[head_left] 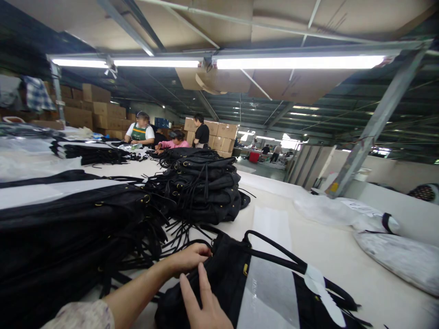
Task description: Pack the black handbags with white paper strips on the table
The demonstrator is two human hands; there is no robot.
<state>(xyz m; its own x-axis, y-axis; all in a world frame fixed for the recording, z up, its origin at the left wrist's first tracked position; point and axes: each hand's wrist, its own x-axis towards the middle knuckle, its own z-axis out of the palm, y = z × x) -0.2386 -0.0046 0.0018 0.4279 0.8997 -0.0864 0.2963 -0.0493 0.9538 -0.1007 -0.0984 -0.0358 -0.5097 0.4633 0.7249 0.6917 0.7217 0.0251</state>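
Observation:
A black bag (226,278) lies on the white table in front of me, a band of white paper (270,292) across it and white wrapping (320,290) on its handle. At the bag's upper left edge, my left hand (192,258) has its fingers curled against the black material; its fingertips are partly hidden there. My right hand (206,301) rests over the bag's left side, with two fingers stretched out and spread. The rest of that hand runs out of the frame's bottom.
Black bags are piled in a stack (206,192) beyond my hands and in a larger pile (68,237) at the left. Clear plastic (322,210) and a grey-white padded item (401,256) lie right. Several people work behind, near cardboard boxes (109,109).

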